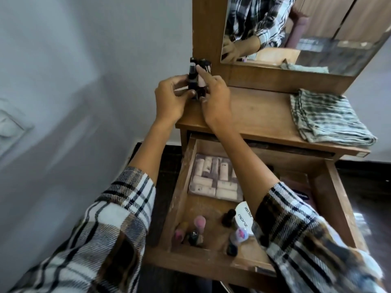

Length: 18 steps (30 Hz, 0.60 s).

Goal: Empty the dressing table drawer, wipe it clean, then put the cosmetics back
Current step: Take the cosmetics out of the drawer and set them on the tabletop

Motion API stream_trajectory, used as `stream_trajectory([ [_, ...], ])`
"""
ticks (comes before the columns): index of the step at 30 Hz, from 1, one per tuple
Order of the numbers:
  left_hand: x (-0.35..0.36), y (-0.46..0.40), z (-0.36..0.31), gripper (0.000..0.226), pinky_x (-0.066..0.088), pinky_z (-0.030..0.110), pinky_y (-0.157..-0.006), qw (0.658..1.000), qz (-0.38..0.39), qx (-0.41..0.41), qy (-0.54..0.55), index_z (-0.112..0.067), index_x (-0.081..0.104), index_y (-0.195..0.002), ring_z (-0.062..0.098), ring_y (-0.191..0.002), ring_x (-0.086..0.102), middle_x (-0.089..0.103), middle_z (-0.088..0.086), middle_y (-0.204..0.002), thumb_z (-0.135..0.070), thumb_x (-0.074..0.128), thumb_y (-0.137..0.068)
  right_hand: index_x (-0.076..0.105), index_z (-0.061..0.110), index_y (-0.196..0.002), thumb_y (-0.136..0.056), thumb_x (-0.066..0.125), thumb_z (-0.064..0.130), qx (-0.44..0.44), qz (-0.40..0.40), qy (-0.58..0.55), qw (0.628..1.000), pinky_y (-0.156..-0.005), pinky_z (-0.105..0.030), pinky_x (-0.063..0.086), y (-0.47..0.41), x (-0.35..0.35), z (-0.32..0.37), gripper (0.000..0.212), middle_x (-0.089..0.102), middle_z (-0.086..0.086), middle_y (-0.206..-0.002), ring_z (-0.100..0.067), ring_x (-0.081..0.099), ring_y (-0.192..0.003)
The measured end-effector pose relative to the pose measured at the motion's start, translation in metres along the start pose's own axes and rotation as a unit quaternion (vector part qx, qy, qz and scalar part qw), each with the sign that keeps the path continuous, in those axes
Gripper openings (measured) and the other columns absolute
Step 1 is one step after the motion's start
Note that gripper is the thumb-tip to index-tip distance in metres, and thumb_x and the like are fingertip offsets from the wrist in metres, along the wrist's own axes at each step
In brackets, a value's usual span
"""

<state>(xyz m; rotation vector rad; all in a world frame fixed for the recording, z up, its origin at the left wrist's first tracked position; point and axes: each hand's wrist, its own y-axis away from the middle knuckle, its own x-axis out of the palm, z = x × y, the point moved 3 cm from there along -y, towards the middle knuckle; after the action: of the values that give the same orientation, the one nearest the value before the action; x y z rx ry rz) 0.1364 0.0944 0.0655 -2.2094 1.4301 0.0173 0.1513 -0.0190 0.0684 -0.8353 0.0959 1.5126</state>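
Observation:
The wooden drawer (179, 187) stands pulled open below the dressing table top (260, 115). At the top's far left corner stands a cluster of small dark and pale cosmetic bottles (195, 81). My left hand (171, 98) grips the cluster from the left. My right hand (215, 96) holds it from the right, index finger up against a pale bottle. In the drawer lie a flat pack of pale tubes (213, 178), several nail polish bottles (194, 229) and a white round container (243, 216).
A folded striped cloth (325, 119) lies on the right of the table top. A mirror (296, 30) rises behind it. A grey wall (74, 81) is close on the left. Dark flat items (298, 187) sit at the drawer's right side.

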Motion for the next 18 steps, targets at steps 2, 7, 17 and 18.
stream_trajectory([
  [2,0.001,0.000,0.003,0.037,0.052,0.020,-0.087,1.000,0.004,-0.010,-0.003,-0.007,0.064,-0.116,0.007,-0.097,0.063,0.067,0.005,-0.112,0.000,0.068,-0.080,0.047,0.019,-0.138,-0.088,0.040,-0.007,0.004,-0.009,0.000,1.000,-0.072,-0.001,0.035,0.000,0.000,-0.001,0.057,0.047,-0.005,-0.103,-0.001,0.040,-0.078],
  [7,0.004,-0.001,0.010,0.030,0.051,0.013,-0.082,1.000,-0.001,-0.014,-0.024,-0.007,0.067,-0.110,0.007,-0.092,0.064,0.069,0.005,-0.108,-0.005,0.068,-0.081,0.049,0.021,-0.133,-0.084,0.041,-0.003,-0.024,-0.042,0.057,0.997,-0.071,-0.020,0.039,-0.003,0.004,0.001,0.055,0.044,-0.001,-0.097,-0.010,0.045,-0.081],
  [17,0.004,0.001,0.010,0.037,0.048,0.008,-0.079,0.996,-0.054,-0.021,-0.070,-0.003,0.063,-0.116,0.008,-0.096,0.061,0.066,0.008,-0.114,-0.012,0.071,-0.080,0.037,0.019,-0.144,-0.081,0.053,-0.010,-0.075,-0.096,0.079,0.989,-0.072,-0.027,0.052,0.007,-0.004,0.000,0.071,0.045,-0.011,-0.113,-0.011,0.048,-0.081],
  [18,0.002,0.004,0.006,0.041,0.047,0.007,-0.078,0.995,-0.071,-0.025,-0.070,-0.003,0.062,-0.118,0.011,-0.100,0.062,0.065,0.009,-0.116,-0.013,0.072,-0.080,0.038,0.018,-0.144,-0.080,0.053,-0.012,-0.085,-0.112,0.074,0.987,-0.071,-0.026,0.052,0.011,-0.009,0.002,0.072,0.045,-0.012,-0.114,-0.011,0.048,-0.083],
])
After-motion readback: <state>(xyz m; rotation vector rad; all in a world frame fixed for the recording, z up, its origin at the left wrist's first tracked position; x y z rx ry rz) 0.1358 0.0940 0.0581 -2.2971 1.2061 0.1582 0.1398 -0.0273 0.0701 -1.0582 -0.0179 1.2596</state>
